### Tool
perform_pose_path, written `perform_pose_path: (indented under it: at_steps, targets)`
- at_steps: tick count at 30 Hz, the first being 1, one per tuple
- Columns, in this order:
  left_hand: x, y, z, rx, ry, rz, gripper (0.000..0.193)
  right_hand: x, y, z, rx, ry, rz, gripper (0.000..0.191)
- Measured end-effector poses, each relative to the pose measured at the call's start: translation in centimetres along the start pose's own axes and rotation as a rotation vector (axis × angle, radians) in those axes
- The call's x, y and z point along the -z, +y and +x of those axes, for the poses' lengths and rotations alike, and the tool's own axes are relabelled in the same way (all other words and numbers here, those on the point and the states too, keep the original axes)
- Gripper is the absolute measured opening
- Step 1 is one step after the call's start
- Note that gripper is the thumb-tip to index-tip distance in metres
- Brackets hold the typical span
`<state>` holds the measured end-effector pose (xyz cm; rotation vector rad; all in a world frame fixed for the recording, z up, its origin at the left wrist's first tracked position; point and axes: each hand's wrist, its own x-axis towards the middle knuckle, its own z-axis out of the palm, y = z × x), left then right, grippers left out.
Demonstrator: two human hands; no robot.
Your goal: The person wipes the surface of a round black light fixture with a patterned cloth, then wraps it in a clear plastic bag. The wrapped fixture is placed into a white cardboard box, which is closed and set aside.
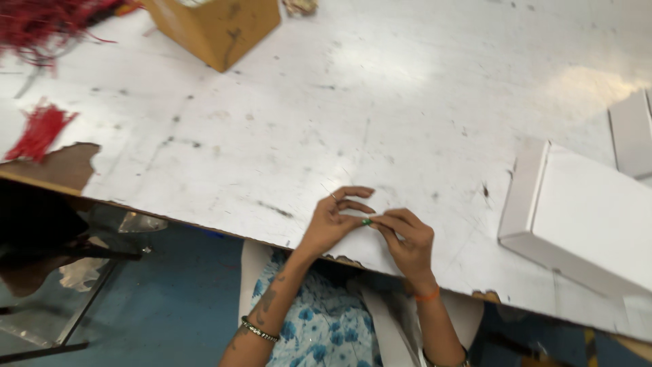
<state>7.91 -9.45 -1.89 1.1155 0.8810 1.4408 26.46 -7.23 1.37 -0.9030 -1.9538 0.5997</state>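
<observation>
Between my two hands, my left fingers [337,216] and right fingers [394,228] meet, pinching a small green piece [367,221], wrists resting on the white worktop [339,102] edge.

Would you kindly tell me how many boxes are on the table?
3: a brown box at the top left, a white box at the right, and a partly cropped white one behind it.

a craft workshop: scuffed worktable [407,88], red tassels [41,129], cardboard boxes [577,211]
</observation>
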Motion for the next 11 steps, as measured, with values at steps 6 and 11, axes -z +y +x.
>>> perform_pose_path:
  at_steps: [6, 11]
  targets:
    - [-0.3, 0.7, -0.4, 0.003, 0.043, 0.057, 0.040, -0.1, -0.3, 0.1, -0.025, 0.052, 0.001, 0.019]
    - [1.7, 2.2, -4.1, -0.149, 0.236, 0.675, 0.034, 1.5, -3.9, -6.5, -0.186, 0.105, 0.085, 0.014]
